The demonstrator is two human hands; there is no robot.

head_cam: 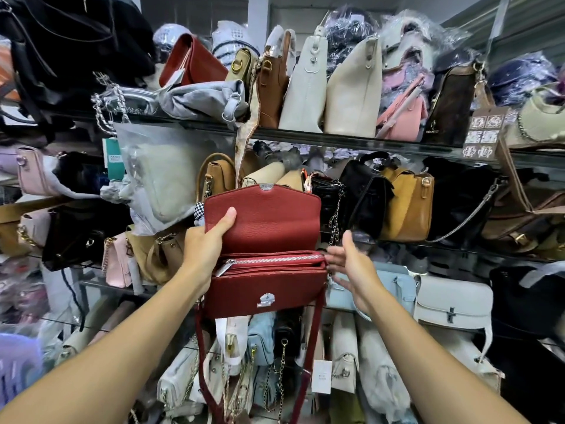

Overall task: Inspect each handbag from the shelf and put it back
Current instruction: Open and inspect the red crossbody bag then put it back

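Head view, mid-frame: my left hand (203, 240) grips the red handbag (269, 290) by its raised flap (266, 215); my right hand (351, 260), blurred with fingers loosely spread, sits at the bag's right end.

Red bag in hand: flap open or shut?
Open. The left hand holds the flap of the red handbag lifted upright, baring the front clasp and the zipper.

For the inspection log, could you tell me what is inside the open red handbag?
Under the lifted flap, the red handbag shows a closed silver zip and a narrow open slot. What lies inside them is hidden.
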